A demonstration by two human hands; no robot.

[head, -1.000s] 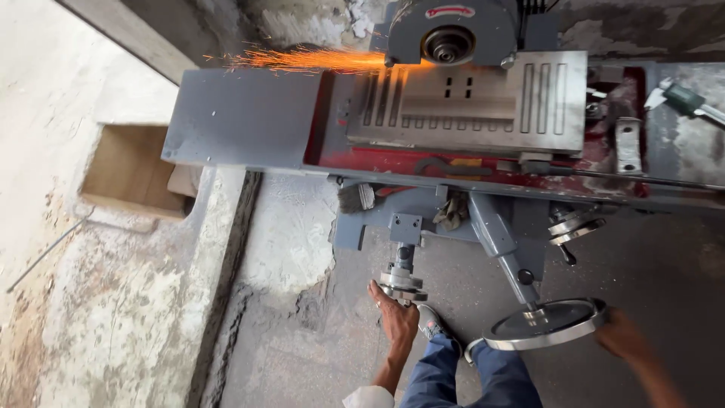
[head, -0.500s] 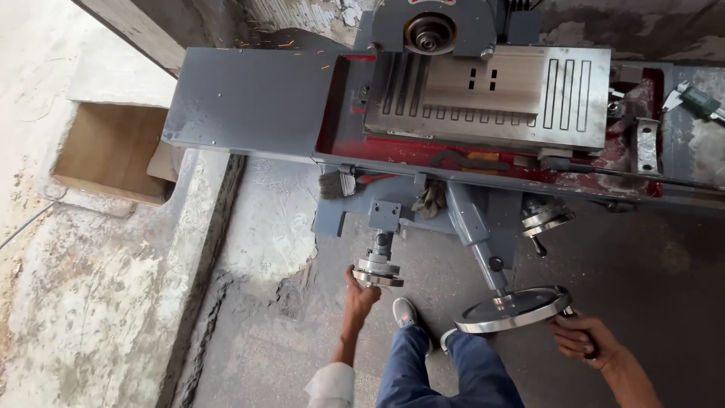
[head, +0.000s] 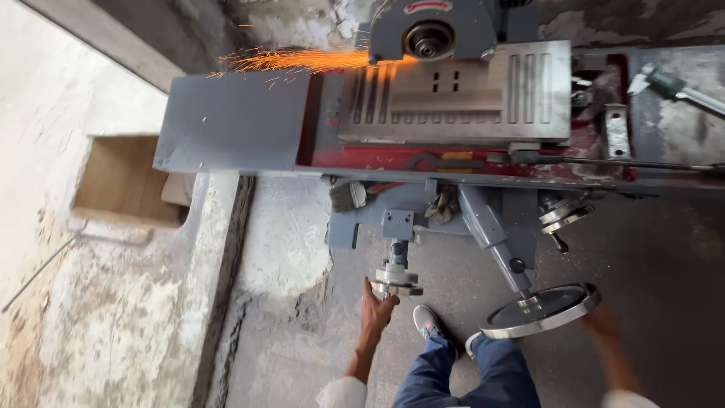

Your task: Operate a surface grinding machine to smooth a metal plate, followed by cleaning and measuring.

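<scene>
Concrete floor [head: 294, 227]; left hand [head: 375, 311] touches small handwheel [head: 396, 281], sparks [head: 302, 60] above.

left hand [head: 375, 311] – arm extended, fingers cupped | right hand [head: 604, 332] – motion-blurred, grip unclear

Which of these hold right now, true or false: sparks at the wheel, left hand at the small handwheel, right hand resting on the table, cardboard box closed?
1. Orange sparks fly from the grinding wheel. True.
2. The left hand is at the small handwheel. True.
3. The right hand rests on the machine table. False: it is blurred, down beside the large handwheel.
4. The cardboard box is closed. False: its top is open.
</scene>
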